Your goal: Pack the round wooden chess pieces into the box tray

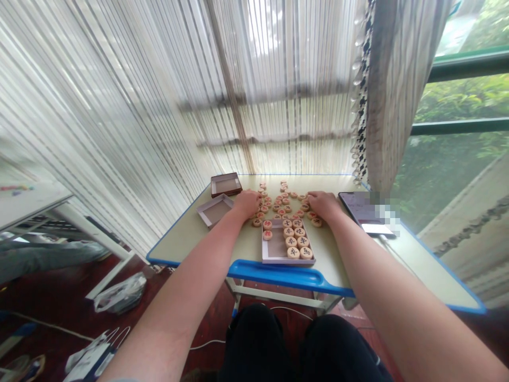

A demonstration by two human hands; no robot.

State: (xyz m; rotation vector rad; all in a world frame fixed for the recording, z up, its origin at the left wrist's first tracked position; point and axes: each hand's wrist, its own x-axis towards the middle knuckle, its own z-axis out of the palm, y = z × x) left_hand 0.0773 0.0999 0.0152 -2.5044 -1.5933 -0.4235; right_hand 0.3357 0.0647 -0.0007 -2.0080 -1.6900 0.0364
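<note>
Round wooden Chinese chess pieces [285, 201] with red or dark characters lie loosely spread on the table between my two hands. At the left of this spread, my left hand [248, 202] has its fingers curled in on a piece at its edge. My right hand [324, 204] is at the right side, fingertips closed at another piece; the fingers partly hide both pieces. Close to me stands a shallow white box [274, 249]. Two columns of dark-lettered pieces [296, 241] fill its right side, and two red pieces [268, 229] sit at its upper left.
Left of my left hand lie a pale shallow tray [214, 211] and a brown box lid [226, 185]. A phone [363, 212] with a cable is at the right. The table [183, 239] has a blue edge; a striped curtain [286, 95] hangs behind it.
</note>
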